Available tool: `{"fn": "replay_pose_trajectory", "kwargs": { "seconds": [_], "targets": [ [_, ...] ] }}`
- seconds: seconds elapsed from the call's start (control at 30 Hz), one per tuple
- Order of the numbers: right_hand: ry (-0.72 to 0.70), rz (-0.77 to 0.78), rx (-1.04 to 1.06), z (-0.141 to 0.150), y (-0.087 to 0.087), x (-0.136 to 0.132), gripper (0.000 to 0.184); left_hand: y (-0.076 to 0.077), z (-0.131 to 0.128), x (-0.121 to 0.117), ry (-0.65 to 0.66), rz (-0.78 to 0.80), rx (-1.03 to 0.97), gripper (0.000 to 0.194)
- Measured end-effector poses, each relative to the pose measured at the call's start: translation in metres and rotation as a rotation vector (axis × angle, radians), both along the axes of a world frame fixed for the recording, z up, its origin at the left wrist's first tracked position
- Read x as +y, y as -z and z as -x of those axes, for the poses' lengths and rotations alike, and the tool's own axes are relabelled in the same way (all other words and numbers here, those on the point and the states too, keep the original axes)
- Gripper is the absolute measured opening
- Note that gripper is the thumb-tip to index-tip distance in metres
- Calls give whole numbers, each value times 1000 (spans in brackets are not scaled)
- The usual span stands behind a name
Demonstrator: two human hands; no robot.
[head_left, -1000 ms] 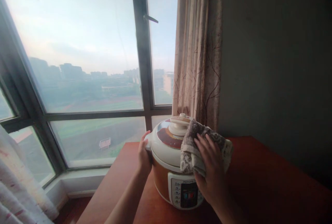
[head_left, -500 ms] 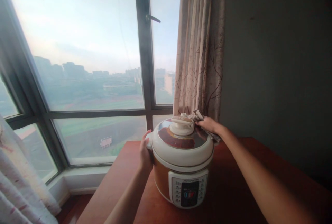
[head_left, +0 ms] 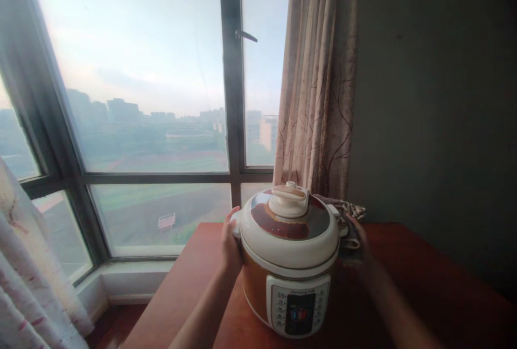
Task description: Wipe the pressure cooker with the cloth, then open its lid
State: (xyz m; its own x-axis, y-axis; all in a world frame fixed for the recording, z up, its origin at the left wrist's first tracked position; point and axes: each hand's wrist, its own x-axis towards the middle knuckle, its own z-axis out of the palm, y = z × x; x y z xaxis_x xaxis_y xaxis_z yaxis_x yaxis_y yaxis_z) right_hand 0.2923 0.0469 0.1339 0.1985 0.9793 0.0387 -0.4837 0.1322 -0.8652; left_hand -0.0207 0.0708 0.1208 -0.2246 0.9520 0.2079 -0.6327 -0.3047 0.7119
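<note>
An electric pressure cooker [head_left: 291,255] stands upright on a reddish-brown table, with a white rim, a brown body, a shiny lid and a control panel on its front. My left hand [head_left: 231,244] is wrapped around the side handle at the cooker's left. At the opposite side, my right hand [head_left: 359,236] grips a crumpled patterned cloth [head_left: 352,210] beside the right handle. Motion and shadow blur that hand, and some of its fingers are hidden by the cloth.
The reddish-brown table [head_left: 181,284] reaches back toward a large window [head_left: 153,96] and a dark wall [head_left: 432,123]. A patterned curtain [head_left: 319,79] hangs behind the cooker. Another pale curtain [head_left: 28,268] falls at the lower left.
My right hand has moved with the cloth from the top of the lid down to the cooker's right side. My left hand keeps its hold on the left handle. The view has shifted slightly.
</note>
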Motion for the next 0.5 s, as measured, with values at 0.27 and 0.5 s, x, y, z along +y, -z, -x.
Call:
{"fn": "replay_pose_trajectory", "kwargs": {
  "seconds": [0.27, 0.5],
  "targets": [
    [129, 154, 428, 44, 40, -61, 16, -2, -1, -1, -5, -6, -22, 63],
    [395, 250, 151, 65, 86, -106, 34, -2, 1, -1, 2, 1, -5, 65]
  ]
}}
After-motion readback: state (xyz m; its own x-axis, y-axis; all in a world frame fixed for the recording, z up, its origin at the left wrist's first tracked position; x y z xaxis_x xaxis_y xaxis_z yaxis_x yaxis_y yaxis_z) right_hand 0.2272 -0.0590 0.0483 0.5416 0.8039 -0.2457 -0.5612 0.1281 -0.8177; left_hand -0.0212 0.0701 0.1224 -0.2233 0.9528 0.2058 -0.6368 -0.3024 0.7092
